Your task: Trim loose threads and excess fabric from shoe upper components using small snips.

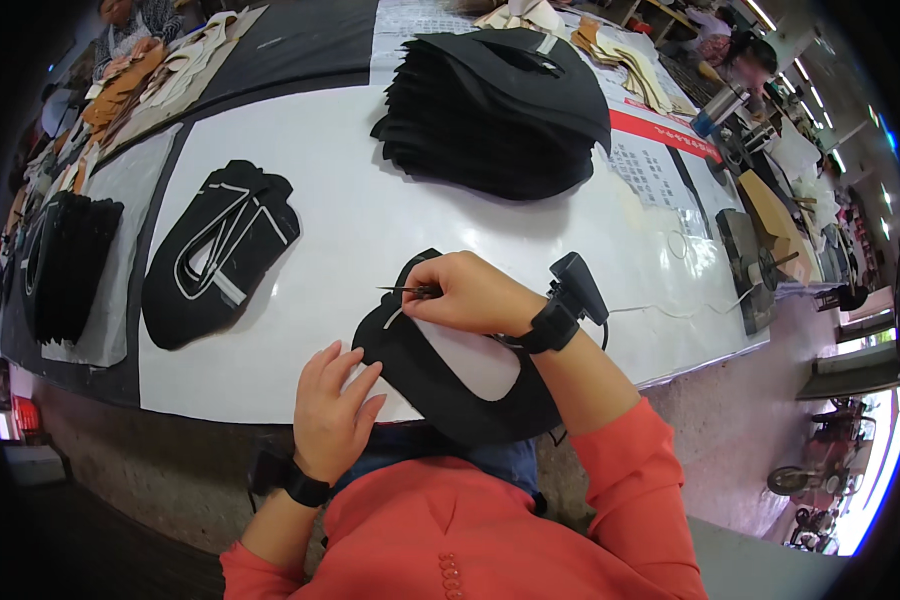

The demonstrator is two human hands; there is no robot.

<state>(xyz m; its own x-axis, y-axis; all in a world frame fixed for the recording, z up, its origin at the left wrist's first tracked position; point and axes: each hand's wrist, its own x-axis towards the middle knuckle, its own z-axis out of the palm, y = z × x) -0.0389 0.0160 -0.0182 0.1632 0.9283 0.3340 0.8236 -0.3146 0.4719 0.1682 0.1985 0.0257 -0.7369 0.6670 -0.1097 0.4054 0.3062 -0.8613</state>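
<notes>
A black shoe upper (pixel 410 370) with a large U-shaped opening and a short white strip lies on the white-covered table in front of me. My right hand (pixel 470 290) is closed over its far end, pinching a slim dark tool with a thin point (pixel 398 289) that sticks out to the left. The fingers hide most of the tool, so its exact kind does not show. My left hand (pixel 335 405) is open, fingers spread, beside the upper's left edge; it holds nothing. Black bands with small boxes sit on both wrists.
At left lie black uppers (pixel 165 290) with white strips. A tall stack of black pieces (pixel 490 130) stands at the far side. More black pieces (pixel 75 270) are at far left. Further right are a metal flask (pixel 720 110) and a thread stand (pixel 745 265). Other people work beyond.
</notes>
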